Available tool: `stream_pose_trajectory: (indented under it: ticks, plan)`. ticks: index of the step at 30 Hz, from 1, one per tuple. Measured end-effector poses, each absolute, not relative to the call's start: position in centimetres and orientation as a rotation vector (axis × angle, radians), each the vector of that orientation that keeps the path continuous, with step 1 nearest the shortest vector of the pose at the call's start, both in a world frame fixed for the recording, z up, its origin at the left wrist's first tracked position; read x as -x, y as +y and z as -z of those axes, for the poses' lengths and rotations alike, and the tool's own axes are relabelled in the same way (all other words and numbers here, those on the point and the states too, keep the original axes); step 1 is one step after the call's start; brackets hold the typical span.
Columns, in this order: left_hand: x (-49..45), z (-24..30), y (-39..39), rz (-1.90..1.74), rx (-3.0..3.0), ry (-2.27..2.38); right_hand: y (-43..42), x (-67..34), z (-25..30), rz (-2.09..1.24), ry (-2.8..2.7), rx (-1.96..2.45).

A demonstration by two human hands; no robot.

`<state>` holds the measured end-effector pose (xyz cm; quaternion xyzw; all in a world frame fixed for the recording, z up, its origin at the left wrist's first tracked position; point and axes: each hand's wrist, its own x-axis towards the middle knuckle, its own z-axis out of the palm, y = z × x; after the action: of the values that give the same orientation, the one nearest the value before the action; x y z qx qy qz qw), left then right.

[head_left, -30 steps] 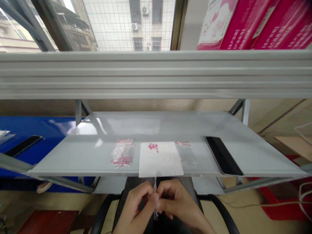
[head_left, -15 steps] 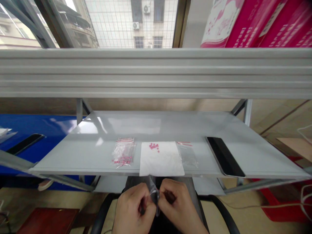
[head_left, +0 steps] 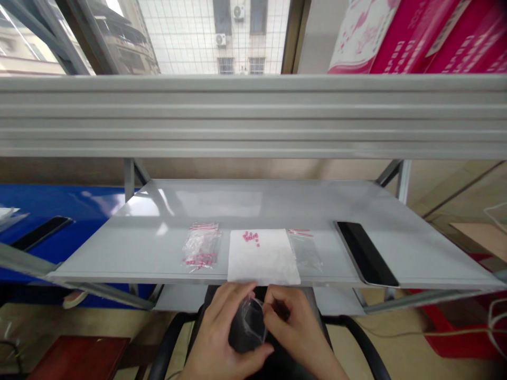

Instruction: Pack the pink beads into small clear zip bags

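Below the front edge of the grey work surface (head_left: pixel 158 258), my left hand (head_left: pixel 222 338) and my right hand (head_left: pixel 295 330) both pinch one small clear plastic bag (head_left: pixel 249 324), which now lies spread flat between them. On the surface just above lies a white paper sheet (head_left: pixel 263 258) with a little heap of pink beads (head_left: pixel 251 237) at its far edge. A pile of clear bags holding pink beads (head_left: pixel 200 245) lies left of the sheet. Empty clear bags (head_left: pixel 304 248) lie to its right.
A black phone (head_left: pixel 366 253) lies on the right of the surface. A thick grey shelf beam (head_left: pixel 253 116) crosses the view above, with pink boxes (head_left: pixel 415 34) on top. A blue table (head_left: pixel 47 211) with another black phone (head_left: pixel 39 232) stands at left.
The bag was held edge-on between my fingertips; it has been turned and spread flat. My hands moved up slightly toward the surface's edge.
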<state>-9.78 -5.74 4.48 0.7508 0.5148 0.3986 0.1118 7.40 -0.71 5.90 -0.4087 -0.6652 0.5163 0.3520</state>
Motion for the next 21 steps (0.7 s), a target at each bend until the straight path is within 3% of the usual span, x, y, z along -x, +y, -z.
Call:
stream_pose_trajectory:
  ticks: [12, 14, 18, 21]
  plan:
    - [8.9, -2.6, -4.7, -1.433, -1.8, 1.41, 0.6, -7.5, -5.6, -1.368, -1.745, 1.108]
    - [8.9, -2.2, -4.6, -1.451, -1.74, 1.404, 1.5, -7.5, -5.4, -1.208, -1.831, 1.139]
    - [8.8, -1.4, -4.3, -1.502, -1.691, 1.448, 5.0, -6.8, -4.5, -0.53, -1.929, 1.323]
    - [8.9, -0.9, -4.1, -1.539, -1.691, 1.496, 7.4, -5.9, -3.8, -0.367, -1.953, 1.345]
